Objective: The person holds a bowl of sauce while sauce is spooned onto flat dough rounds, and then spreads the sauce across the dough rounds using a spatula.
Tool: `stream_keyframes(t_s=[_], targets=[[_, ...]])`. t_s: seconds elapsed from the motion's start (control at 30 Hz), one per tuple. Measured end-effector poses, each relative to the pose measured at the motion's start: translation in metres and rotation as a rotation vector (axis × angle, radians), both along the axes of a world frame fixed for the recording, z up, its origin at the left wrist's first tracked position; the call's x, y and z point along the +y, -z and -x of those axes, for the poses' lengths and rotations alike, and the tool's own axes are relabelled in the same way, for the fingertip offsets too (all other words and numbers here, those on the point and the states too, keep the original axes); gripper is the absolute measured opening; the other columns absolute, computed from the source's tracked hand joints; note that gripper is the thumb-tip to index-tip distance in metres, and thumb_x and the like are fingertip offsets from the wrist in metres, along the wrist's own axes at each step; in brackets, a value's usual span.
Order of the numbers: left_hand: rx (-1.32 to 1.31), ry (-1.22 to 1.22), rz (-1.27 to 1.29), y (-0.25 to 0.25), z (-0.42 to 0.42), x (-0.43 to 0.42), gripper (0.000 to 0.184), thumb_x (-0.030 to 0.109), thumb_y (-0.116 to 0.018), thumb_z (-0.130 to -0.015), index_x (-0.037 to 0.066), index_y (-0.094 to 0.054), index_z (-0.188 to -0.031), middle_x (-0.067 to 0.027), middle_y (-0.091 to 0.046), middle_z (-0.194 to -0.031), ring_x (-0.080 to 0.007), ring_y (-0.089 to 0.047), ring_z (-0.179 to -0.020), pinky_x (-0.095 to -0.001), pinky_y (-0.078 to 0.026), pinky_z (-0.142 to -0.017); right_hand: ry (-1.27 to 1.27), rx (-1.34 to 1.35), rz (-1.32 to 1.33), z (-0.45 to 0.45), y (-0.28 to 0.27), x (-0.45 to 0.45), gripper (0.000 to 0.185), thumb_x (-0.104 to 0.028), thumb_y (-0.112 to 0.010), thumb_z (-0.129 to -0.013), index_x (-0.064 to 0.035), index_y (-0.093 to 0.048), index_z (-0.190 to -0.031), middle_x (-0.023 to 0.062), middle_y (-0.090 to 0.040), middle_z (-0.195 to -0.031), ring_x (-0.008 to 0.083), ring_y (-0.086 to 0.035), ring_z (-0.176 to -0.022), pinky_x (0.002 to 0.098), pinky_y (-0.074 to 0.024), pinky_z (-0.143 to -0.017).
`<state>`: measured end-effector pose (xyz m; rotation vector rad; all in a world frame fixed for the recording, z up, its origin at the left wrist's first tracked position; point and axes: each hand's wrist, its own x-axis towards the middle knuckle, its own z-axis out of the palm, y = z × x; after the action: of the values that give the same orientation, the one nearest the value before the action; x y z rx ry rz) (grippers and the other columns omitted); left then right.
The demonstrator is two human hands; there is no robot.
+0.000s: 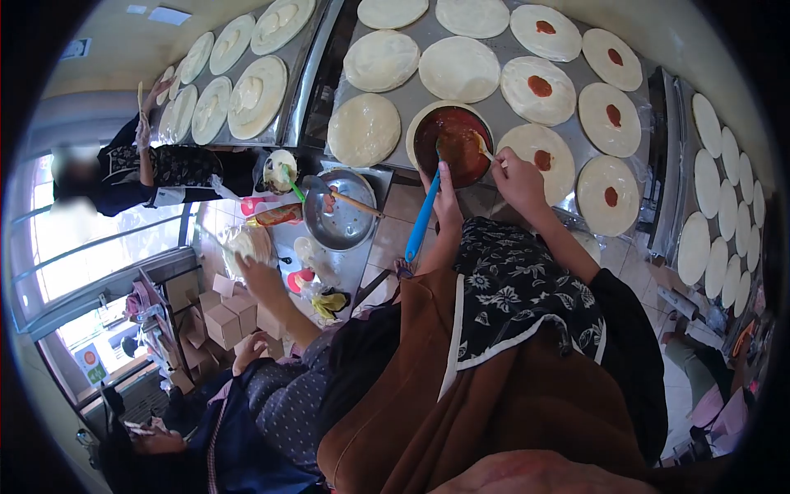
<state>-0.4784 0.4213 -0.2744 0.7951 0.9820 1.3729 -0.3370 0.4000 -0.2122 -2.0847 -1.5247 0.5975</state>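
My left hand is closed at the near rim of a dark bowl of red sauce. A long blue-handled utensil leans in the bowl and passes by my left thumb; its head is in the sauce. My right hand pinches a pale, short-handled utensil dipping into the sauce at the bowl's right side; its kind is unclear. The bowl is over a flat dough round. Several rounds to the right carry a red sauce dab; those to the left, such as one dough round, are plain.
A metal basin with a wooden-handled tool stands to the left. Beyond it a co-worker is near another table of dough rounds. Other people stand close on my left. A rack of rounds is at right, cardboard boxes lower left.
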Motion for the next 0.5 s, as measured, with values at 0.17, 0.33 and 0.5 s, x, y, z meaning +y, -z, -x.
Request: stream_keyframes(t_s=[0.17,0.33,0.5], targets=[[0.036,-0.026,0.018,0.001,0.013,0.000,0.051,0.032,-0.052,-0.092,0.004,-0.034,-0.130,-0.0157,-0.046,-0.123,-0.0245,-0.052,-0.108,-0.0370,-0.047,-0.088,-0.106,-0.113,-0.053,0.001,-0.019,-0.014,0.012,-0.020,-0.056,-0.079,-0.0082,-0.053,-0.081,0.0116,-0.059,-0.060,0.0316,-0.060,-0.058,0.0437,-0.0458,-0.054],[0.097,0.009,0.092,-0.014,0.028,-0.003,0.051,0.033,-0.055,-0.090,0.002,-0.039,-0.127,-0.0142,-0.049,-0.120,-0.0212,-0.051,-0.108,-0.0329,-0.044,-0.090,-0.287,-0.285,-0.141,-0.004,-0.046,-0.001,0.007,-0.016,-0.056,-0.076,-0.0089,-0.055,-0.077,0.0108,-0.058,-0.059,0.0301,-0.060,-0.059,0.0420,-0.0464,-0.056],[0.046,0.068,0.130,-0.020,0.037,0.002,0.053,0.033,-0.058,-0.088,0.000,-0.041,-0.126,-0.0113,-0.051,-0.119,-0.0186,-0.049,-0.110,-0.0312,-0.040,-0.094,-0.589,-0.232,-0.031,-0.019,-0.044,0.036,0.009,-0.016,-0.056,-0.076,-0.0072,-0.059,-0.077,0.0119,-0.060,-0.067,0.0292,-0.061,-0.066,0.0402,-0.0464,-0.060]])
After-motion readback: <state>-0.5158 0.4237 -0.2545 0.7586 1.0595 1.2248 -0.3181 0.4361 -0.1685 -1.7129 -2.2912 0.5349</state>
